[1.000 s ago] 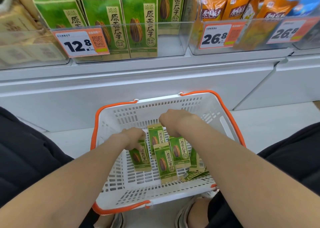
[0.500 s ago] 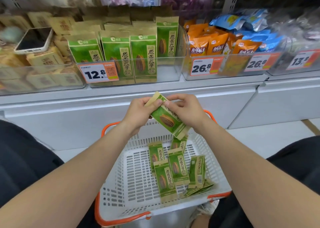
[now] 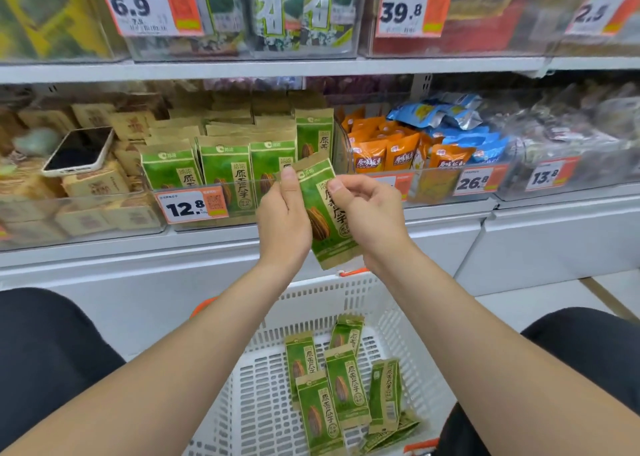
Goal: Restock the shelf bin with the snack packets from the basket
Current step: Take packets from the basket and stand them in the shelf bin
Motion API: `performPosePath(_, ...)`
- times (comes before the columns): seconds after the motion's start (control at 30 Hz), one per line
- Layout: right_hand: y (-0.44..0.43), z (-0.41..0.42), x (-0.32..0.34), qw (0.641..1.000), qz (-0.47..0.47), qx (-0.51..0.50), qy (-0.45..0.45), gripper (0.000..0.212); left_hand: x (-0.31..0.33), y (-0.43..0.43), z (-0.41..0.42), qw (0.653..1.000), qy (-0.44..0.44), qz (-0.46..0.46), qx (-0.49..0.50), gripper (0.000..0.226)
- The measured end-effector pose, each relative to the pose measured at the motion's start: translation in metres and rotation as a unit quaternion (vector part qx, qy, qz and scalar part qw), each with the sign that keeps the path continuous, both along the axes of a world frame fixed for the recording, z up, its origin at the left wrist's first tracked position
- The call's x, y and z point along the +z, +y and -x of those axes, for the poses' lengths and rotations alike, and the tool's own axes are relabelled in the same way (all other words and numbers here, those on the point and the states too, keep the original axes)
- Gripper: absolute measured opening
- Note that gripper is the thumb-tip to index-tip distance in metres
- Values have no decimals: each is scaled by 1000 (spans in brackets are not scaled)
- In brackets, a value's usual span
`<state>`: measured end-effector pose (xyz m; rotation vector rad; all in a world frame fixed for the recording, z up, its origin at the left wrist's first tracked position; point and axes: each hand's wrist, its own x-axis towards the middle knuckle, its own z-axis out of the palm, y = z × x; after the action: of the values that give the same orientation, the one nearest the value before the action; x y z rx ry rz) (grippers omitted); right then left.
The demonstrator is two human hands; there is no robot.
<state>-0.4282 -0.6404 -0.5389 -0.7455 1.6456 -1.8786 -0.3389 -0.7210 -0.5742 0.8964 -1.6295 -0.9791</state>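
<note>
A green sunflower-seed packet [image 3: 327, 213] stands nearly upright in front of the clear shelf bin [image 3: 242, 185], which carries a 12.8 price tag and rows of the same green packets. My left hand [image 3: 284, 218] pinches the packet's top left edge. My right hand [image 3: 367, 209] pinches its right edge, fingers curled. Below, the white basket [image 3: 256, 403] with orange handles holds several more green packets [image 3: 341, 383], some flat, some leaning on edge.
A phone [image 3: 81, 150] lies on brown packets in the bin to the left. Right of the green bin sit orange and blue packets [image 3: 408, 150] behind a 26.8 tag. An upper shelf [image 3: 277, 69] with more bins overhangs. My dark-clad knees flank the basket.
Both hands rose from the basket with one green packet and carried it up toward the shelf bin, turning it from tilted to nearly upright. The view tipped upward.
</note>
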Motion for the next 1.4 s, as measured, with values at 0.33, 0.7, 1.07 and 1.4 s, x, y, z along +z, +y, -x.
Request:
performPosePath(0.33,-16,28,71,903,-58,121,408,70,78,-43,4,952,-142,267,55,65)
performPosePath(0.7,-71,63,92,851,-16,12,525,54,86,-86,14,899,-325,278,98,32)
performPosePath(1.07,-111,85,37,607,-299,-13,736,40,71,-116,8,775,-527,334,99,88)
performPosePath(1.4,-142,86,36,626,-248,-120,729,53,71,-119,13,783,-526,321,88,98)
